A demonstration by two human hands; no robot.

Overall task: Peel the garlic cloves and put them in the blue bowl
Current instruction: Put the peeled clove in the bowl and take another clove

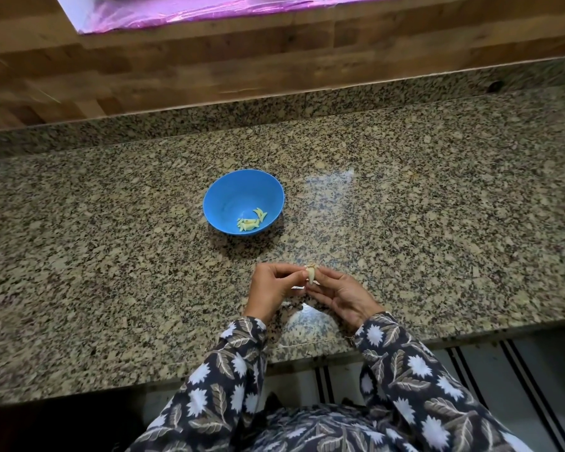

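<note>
A blue bowl [222, 197] stands on the granite counter, with several peeled, pale yellow garlic cloves [251, 220] lying at its bottom right. Below the bowl, near the counter's front edge, both hands meet around one garlic clove [311, 276] that still carries papery skin at its top. My left hand [271, 290] pinches the clove from the left with fingertips. My right hand [341, 296] grips it from the right, thumb and fingers curled around it. A thin strip of skin shows below the clove between the hands.
The speckled granite counter [437, 223] spreads wide to both sides. A wooden wall [177, 66] rises behind it, with a purple foil sheet [190, 11] at the top. The counter's front edge runs just behind my patterned sleeves [398, 363]; striped floor shows below right.
</note>
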